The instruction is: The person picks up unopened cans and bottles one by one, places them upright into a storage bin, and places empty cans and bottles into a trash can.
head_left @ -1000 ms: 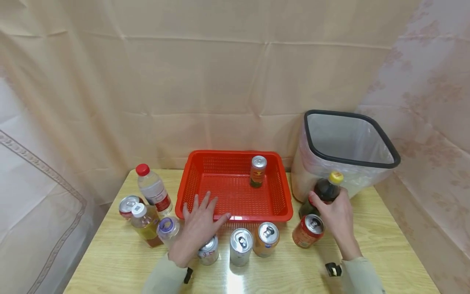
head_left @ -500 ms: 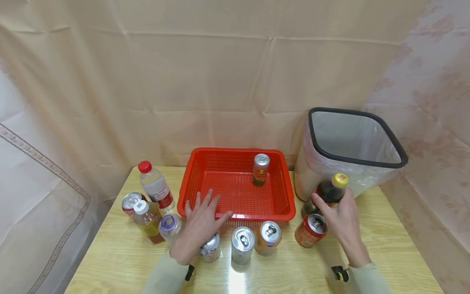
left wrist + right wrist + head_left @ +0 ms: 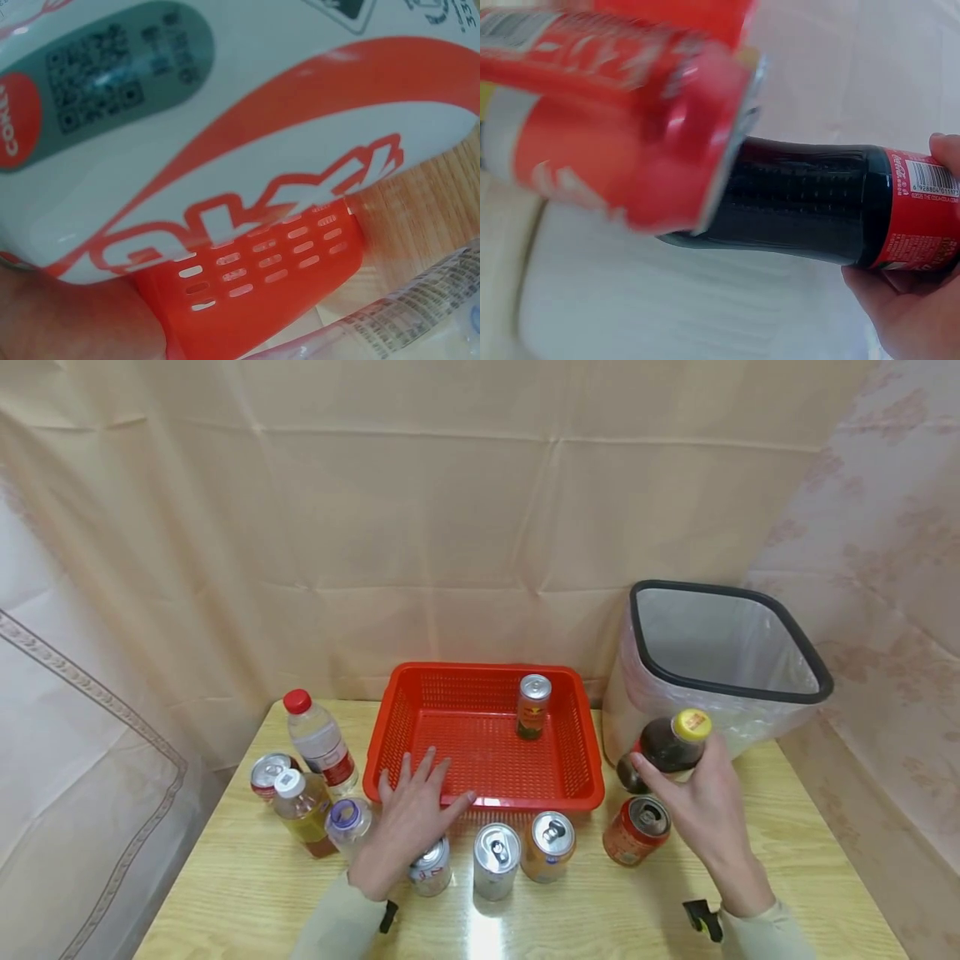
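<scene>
My right hand (image 3: pixel 712 818) grips a dark cola bottle (image 3: pixel 666 747) with a yellow cap, fingers wrapped round its red label (image 3: pixel 922 210). The bottle leans, its cap toward the right, in front of the bin. Just nearer to me stands a red cola can (image 3: pixel 636 832); it overlaps the bottle's base in the right wrist view. My left hand (image 3: pixel 408 818) lies with fingers spread over the front rim of the red plastic basket (image 3: pixel 480 670) and holds nothing. Partly hidden beneath that wrist is a white and red can (image 3: pixel 247 142). One slim gold can (image 3: pixel 532 710) stands inside the basket.
A bin (image 3: pixel 626 693) with a plastic liner and black rim stands at the back right. Left of the basket are a red-capped bottle (image 3: pixel 322 747), a white-capped bottle (image 3: pixel 306 814), a purple-capped bottle (image 3: pixel 349 827) and a can (image 3: pixel 272 774). Silver (image 3: pixel 496 864) and orange (image 3: pixel 547 852) cans stand in front.
The cola bottle has risen and tipped toward me in my right hand, which has shifted right. My left hand stays at the basket rim. The whole head view has shifted slightly.
</scene>
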Demonstrator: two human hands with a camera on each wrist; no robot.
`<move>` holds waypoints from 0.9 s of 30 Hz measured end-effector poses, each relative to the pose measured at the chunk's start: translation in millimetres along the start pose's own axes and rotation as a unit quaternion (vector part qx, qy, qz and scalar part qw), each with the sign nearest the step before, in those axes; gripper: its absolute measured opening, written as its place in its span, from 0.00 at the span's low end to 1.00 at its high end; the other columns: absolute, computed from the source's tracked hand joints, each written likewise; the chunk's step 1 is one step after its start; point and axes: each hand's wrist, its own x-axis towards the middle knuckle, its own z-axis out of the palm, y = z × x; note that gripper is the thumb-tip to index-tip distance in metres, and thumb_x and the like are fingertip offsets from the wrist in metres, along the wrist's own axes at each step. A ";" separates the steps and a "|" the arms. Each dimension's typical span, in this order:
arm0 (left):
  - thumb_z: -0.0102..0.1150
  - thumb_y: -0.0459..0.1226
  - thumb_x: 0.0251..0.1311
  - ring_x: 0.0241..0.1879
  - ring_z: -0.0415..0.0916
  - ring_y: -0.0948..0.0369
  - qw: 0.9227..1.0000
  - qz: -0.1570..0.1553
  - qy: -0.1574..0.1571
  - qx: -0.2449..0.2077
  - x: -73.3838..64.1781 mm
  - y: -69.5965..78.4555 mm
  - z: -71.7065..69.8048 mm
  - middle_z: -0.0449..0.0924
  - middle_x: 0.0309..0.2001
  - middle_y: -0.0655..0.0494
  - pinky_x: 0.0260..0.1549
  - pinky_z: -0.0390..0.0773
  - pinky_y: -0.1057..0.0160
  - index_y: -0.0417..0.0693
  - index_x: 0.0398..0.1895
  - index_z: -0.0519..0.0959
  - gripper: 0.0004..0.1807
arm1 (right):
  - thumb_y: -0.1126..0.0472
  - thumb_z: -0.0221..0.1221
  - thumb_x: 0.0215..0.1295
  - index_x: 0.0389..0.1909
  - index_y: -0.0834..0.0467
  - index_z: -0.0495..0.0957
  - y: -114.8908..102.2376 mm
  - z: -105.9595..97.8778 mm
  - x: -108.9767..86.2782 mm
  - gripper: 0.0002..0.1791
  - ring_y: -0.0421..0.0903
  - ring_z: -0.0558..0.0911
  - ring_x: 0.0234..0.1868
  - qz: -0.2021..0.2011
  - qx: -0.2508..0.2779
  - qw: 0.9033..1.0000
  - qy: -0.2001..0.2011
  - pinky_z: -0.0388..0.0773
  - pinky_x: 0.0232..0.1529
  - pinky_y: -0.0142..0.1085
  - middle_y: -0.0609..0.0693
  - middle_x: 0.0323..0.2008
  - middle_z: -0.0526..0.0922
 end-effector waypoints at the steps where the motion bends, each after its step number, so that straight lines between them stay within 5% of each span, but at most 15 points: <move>1: 0.55 0.66 0.67 0.78 0.46 0.32 1.000 0.001 0.001 0.001 0.1 0.0 0.0 0.56 0.80 0.41 0.68 0.39 0.21 0.49 0.77 0.68 0.44 | 0.65 0.79 0.50 0.58 0.69 0.69 -4.1 -0.6 0.5 0.37 0.60 0.79 0.48 -0.007 0.000 1.000 -0.004 0.69 0.48 0.47 0.63 0.44 0.79; 6: 0.54 0.67 0.66 0.78 0.46 0.32 1.000 0.003 0.000 0.000 0.1 -0.1 0.4 0.56 0.80 0.42 0.68 0.39 0.21 0.50 0.77 0.68 0.45 | 0.64 0.79 0.51 0.61 0.68 0.67 -24.2 -3.6 5.4 0.41 0.57 0.78 0.49 -0.028 0.003 0.999 -0.023 0.69 0.50 0.44 0.60 0.48 0.79; 15: 0.53 0.68 0.66 0.78 0.45 0.33 1.000 0.004 0.004 0.001 -0.1 -2.2 1.1 0.54 0.81 0.42 0.68 0.39 0.21 0.50 0.78 0.67 0.46 | 0.64 0.78 0.53 0.63 0.66 0.66 -58.6 1.4 21.6 0.40 0.57 0.76 0.52 -0.051 0.038 0.997 -0.044 0.71 0.53 0.52 0.59 0.51 0.78; 27: 0.55 0.66 0.67 0.79 0.42 0.33 1.000 0.005 0.006 -0.010 -1.6 -0.9 0.4 0.50 0.82 0.42 0.68 0.39 0.22 0.49 0.78 0.67 0.45 | 0.56 0.74 0.61 0.64 0.64 0.67 -68.0 53.9 38.8 0.37 0.57 0.77 0.49 0.013 0.083 0.992 -0.098 0.77 0.50 0.52 0.60 0.53 0.77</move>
